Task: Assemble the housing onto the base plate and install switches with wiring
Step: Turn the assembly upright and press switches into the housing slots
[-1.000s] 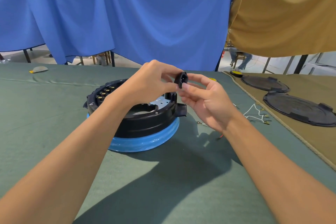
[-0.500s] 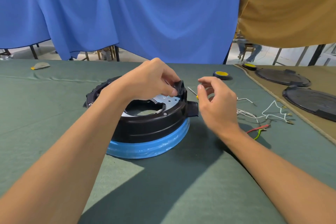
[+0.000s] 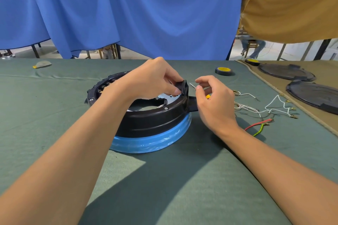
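Note:
A black round housing (image 3: 151,120) sits on a blue-wrapped base (image 3: 151,142) in the middle of the green table; a metal plate (image 3: 164,97) shows inside it. My left hand (image 3: 155,78) pinches a small black switch part (image 3: 183,87) against the housing's right rim, just above a side tab. My right hand (image 3: 214,104) hovers right of that rim, thumb and fingers curled round a thin screwdriver (image 3: 192,85) with a yellow handle. Brass terminals (image 3: 105,87) line the far left rim.
Loose white wires (image 3: 270,106) and a red and a green wire (image 3: 257,126) lie right of my right hand. A black and yellow tape roll (image 3: 224,71) sits behind. Two black round lids (image 3: 314,95) rest on the brown cloth at the right.
A second ago both hands held the black part up above the housing. My left hand has brought it down to the right rim; my right hand let go and moved to the screwdriver.

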The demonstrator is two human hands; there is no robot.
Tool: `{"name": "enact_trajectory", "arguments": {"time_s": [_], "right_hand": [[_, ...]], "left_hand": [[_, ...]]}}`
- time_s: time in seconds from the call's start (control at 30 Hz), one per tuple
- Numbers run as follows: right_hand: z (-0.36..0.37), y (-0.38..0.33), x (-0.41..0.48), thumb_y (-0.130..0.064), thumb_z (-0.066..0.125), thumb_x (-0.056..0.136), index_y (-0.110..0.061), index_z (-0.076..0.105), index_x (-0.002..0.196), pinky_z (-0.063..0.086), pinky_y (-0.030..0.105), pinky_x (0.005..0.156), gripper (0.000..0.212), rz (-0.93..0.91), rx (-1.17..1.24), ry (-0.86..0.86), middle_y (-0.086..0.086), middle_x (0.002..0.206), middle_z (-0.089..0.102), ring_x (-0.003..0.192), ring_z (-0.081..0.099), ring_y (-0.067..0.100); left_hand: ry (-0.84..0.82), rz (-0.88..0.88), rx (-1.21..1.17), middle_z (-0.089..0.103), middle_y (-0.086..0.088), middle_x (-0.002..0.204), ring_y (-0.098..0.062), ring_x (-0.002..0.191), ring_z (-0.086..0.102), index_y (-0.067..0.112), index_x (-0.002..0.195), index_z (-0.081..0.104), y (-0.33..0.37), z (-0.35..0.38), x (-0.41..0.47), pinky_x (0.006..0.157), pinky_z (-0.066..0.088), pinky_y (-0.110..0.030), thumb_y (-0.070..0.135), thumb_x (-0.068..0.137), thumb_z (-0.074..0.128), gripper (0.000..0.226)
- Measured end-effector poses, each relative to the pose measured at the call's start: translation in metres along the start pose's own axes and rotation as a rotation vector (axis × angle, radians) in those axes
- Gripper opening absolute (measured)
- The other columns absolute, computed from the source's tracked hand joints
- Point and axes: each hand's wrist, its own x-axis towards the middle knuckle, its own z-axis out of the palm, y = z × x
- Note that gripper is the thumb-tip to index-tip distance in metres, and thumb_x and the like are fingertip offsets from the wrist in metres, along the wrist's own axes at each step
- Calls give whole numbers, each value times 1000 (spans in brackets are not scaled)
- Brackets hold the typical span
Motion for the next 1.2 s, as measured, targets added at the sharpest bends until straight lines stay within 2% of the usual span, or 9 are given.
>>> {"name": "enact_trajectory", "arguments": {"time_s": [0.1,0.2,0.4,0.53,0.7,0.77,0.87,1.07,1.2], "right_hand": [[-1,-1,0,-3,58,88,-9,68,96,33,1,69,14,1,-1,-3,-6,85,62,68,54,10],[-1,-2,-1,-3,58,87,-9,68,97,35,6,68,15,-6,-3,-9,-6,86,62,69,53,10],[-1,-4,-3,-2,57,87,-8,68,97,38,16,70,16,-13,-6,-13,-2,89,66,71,56,12],[-2,-4,-3,-2,57,87,-8,68,97,37,16,69,16,-9,-1,-13,0,89,68,71,56,12],[-2,-4,-3,-4,56,88,-12,69,106,38,10,68,24,-37,3,-59,-1,92,65,69,54,11],[-2,-4,-3,1,52,88,-16,69,115,39,13,70,36,-41,23,-118,0,95,63,72,50,8],[-3,-6,-5,8,47,83,-21,68,121,34,4,70,52,-82,25,-164,-1,97,60,80,47,2],[-6,-10,-4,10,49,81,-19,70,117,36,8,70,51,-64,37,-160,5,99,63,77,49,6],[-7,-12,-5,10,50,81,-18,70,116,41,17,72,50,-57,46,-175,5,99,63,77,51,12]], "left_hand": [[32,13,6,72,16,72,0,62,63,23,98,77,-1,0,1,55,47,-9,14,79,78,21],[55,26,29,70,20,71,0,58,60,21,101,77,0,1,1,50,41,-5,13,78,79,24],[35,45,75,71,13,72,-13,72,60,20,102,77,1,0,1,57,46,-14,14,81,77,22],[21,51,125,68,21,69,-6,66,59,19,104,76,4,-1,3,55,43,-9,14,81,76,23],[-10,33,133,70,16,71,-19,75,62,21,101,77,5,-4,3,72,53,-29,16,82,76,20],[-18,43,138,71,5,73,-24,70,59,20,99,77,6,-3,3,72,53,-36,15,82,75,17],[-49,57,134,71,-12,81,-18,65,49,20,99,78,6,-4,3,65,48,-34,15,84,72,16],[-75,58,156,72,-10,81,-32,74,57,19,104,76,10,-5,1,72,52,-42,15,87,69,19],[-113,48,177,72,2,74,-31,82,62,20,104,75,11,-7,0,73,52,-41,18,89,66,17]]}}
